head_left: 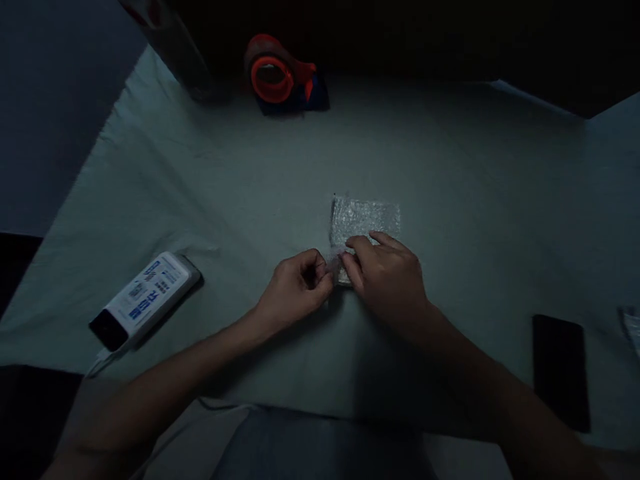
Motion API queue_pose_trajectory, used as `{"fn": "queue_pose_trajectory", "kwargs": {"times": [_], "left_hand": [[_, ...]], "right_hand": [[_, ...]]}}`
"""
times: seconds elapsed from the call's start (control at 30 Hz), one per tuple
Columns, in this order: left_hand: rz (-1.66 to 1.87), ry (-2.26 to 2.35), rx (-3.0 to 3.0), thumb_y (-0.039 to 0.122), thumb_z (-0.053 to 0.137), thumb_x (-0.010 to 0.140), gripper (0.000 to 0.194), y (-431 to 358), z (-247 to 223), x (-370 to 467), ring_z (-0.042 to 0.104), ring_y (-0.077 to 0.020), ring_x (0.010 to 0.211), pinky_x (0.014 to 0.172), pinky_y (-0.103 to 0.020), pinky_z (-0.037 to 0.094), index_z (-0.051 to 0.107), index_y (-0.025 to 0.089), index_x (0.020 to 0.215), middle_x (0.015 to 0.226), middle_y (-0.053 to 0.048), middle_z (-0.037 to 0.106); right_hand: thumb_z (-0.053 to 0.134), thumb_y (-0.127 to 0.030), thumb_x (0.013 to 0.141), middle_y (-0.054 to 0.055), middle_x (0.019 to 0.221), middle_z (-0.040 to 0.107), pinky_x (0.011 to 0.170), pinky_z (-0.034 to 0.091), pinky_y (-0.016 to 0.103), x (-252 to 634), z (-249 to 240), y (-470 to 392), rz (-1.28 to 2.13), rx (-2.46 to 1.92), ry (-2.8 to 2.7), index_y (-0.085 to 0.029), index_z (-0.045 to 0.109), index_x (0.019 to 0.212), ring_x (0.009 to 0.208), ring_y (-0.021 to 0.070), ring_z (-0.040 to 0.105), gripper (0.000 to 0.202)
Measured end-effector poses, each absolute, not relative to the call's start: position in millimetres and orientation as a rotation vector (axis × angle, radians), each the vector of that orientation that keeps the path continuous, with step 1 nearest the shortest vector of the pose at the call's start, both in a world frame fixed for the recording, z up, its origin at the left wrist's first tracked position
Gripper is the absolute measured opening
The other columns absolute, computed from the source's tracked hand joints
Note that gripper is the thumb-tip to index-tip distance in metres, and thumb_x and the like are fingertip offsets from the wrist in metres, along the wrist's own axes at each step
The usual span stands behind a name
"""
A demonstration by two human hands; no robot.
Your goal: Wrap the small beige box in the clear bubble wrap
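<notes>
A small flat packet in bubble wrap (367, 217) lies on the cloth in front of me. At its lower left corner, my left hand (299, 283) pinches a see-through flap (332, 262) between thumb and forefinger; whether this is bubble wrap or tape is hard to tell in the dim light. My right hand (387, 270) covers the packet's lower right part and holds it down. The right thumb presses beside the flap, and the fingers rest curved on top of the wrap. Both sets of fingertips are close together.
A red and blue tape dispenser (273, 80) stands at the back, beside a clear wrapped roll-like object (175, 53). On the left lies a white labelled device (147, 297) with a cable. A black phone (561, 373) is at right. Pale green cloth (450, 180) covers the table.
</notes>
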State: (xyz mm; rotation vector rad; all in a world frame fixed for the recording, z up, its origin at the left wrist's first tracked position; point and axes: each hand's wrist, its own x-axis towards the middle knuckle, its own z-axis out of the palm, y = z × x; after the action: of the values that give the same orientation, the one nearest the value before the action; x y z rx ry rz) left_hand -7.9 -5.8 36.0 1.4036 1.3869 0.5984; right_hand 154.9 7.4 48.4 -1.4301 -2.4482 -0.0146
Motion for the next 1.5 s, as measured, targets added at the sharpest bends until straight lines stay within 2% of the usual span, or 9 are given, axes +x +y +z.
{"fn": "queue_pose_trajectory", "kwargs": {"times": [0.1, 0.3, 0.5, 0.63, 0.83, 1.0, 1.2, 1.33, 1.5], "left_hand": [[0.702, 1.408, 1.301, 0.020, 0.054, 0.070, 0.015, -5.2, 29.1, -12.0, 0.039, -0.0074, 0.055, 0.054, -0.020, 0.032, 0.041, 0.019, 0.063, 0.058, 0.006, 0.041], [0.816, 1.412, 1.111, 0.020, 0.055, 0.066, 0.017, -0.1, 25.5, -8.8, 0.036, -0.0060, 0.051, 0.050, -0.019, 0.031, 0.038, 0.019, 0.063, 0.057, 0.008, 0.039], [0.839, 1.377, 1.412, 0.019, 0.058, 0.076, 0.012, -4.1, 34.2, 4.1, 0.050, -0.0092, 0.066, 0.065, -0.021, 0.043, 0.047, 0.018, 0.070, 0.068, 0.004, 0.051], [0.914, 1.268, 1.769, 0.019, 0.055, 0.083, 0.005, -15.0, 29.8, 3.1, 0.059, -0.0149, 0.085, 0.080, -0.029, 0.049, 0.056, 0.017, 0.088, 0.086, -0.004, 0.062], [0.946, 0.832, 2.304, 0.005, 0.045, 0.084, 0.033, -17.0, 6.5, -13.5, 0.061, -0.0198, 0.109, 0.097, -0.040, 0.049, 0.057, 0.018, 0.112, 0.103, -0.009, 0.069], [0.892, 0.677, 2.315, 0.006, 0.048, 0.085, 0.024, -3.2, -0.2, -17.5, 0.053, -0.0230, 0.123, 0.097, -0.039, 0.051, 0.059, 0.014, 0.104, 0.098, -0.013, 0.067], [0.901, 0.630, 2.447, 0.011, 0.055, 0.085, 0.017, 2.2, 1.9, -12.1, 0.058, -0.0243, 0.116, 0.095, -0.039, 0.052, 0.060, 0.012, 0.101, 0.095, -0.013, 0.066], [0.943, 0.667, 2.516, 0.011, 0.057, 0.084, 0.018, -0.3, -2.4, -7.5, 0.059, -0.0249, 0.112, 0.093, -0.038, 0.054, 0.059, 0.010, 0.101, 0.097, -0.014, 0.064], [0.914, 0.718, 2.497, 0.013, 0.055, 0.085, 0.008, -0.1, -0.7, -4.5, 0.057, -0.0237, 0.112, 0.096, -0.042, 0.052, 0.059, 0.014, 0.092, 0.093, -0.009, 0.061]], "right_hand": [[0.045, -0.020, 0.092, 0.002, 0.064, 0.065, 0.100, 0.042, 0.034, 165.5, 45.0, -2.2, 0.073, -1.297, -2.471, -0.013, 0.067, 0.079, 0.062, 0.0127, 0.059, 0.026], [0.046, -0.015, 0.089, 0.011, 0.096, 0.066, 0.102, 0.039, 0.048, 165.5, 38.4, -22.0, 0.005, -1.262, -2.671, -0.015, 0.061, 0.117, 0.089, 0.0204, 0.057, 0.032], [0.045, -0.015, 0.086, 0.014, 0.106, 0.065, 0.107, 0.035, 0.050, 163.3, 34.3, -28.1, -0.017, -1.254, -2.669, -0.009, 0.062, 0.111, 0.095, 0.0227, 0.057, 0.031], [0.045, -0.014, 0.084, 0.015, 0.104, 0.068, 0.107, 0.037, 0.048, 175.7, 30.7, -33.4, 0.100, -1.152, -2.534, -0.006, 0.065, 0.102, 0.101, 0.0222, 0.059, 0.028], [0.049, -0.010, 0.080, 0.015, 0.106, 0.070, 0.103, 0.042, 0.047, 184.6, 21.6, -39.8, 0.094, -1.097, -2.454, -0.007, 0.066, 0.102, 0.105, 0.0219, 0.061, 0.028], [0.049, -0.009, 0.080, 0.013, 0.105, 0.071, 0.101, 0.043, 0.046, 179.7, 21.8, -39.0, 0.091, -1.117, -2.413, -0.008, 0.066, 0.101, 0.102, 0.0220, 0.063, 0.027], [0.049, -0.021, 0.085, 0.012, 0.110, 0.068, 0.089, 0.051, 0.040, 210.3, 34.0, -45.1, 0.430, -1.521, -2.009, -0.015, 0.063, 0.106, 0.104, 0.0214, 0.063, 0.025], [0.055, -0.039, 0.084, 0.005, 0.076, 0.070, 0.065, 0.053, 0.036, 235.9, 38.2, -50.1, 0.715, -2.105, -1.740, -0.013, 0.055, 0.121, 0.065, 0.0195, 0.066, 0.045], [0.057, -0.044, 0.081, 0.003, 0.068, 0.068, 0.067, 0.053, 0.038, 223.3, 27.0, -50.0, 1.160, -2.116, -1.376, -0.012, 0.044, 0.133, 0.065, 0.0215, 0.067, 0.063]]}}
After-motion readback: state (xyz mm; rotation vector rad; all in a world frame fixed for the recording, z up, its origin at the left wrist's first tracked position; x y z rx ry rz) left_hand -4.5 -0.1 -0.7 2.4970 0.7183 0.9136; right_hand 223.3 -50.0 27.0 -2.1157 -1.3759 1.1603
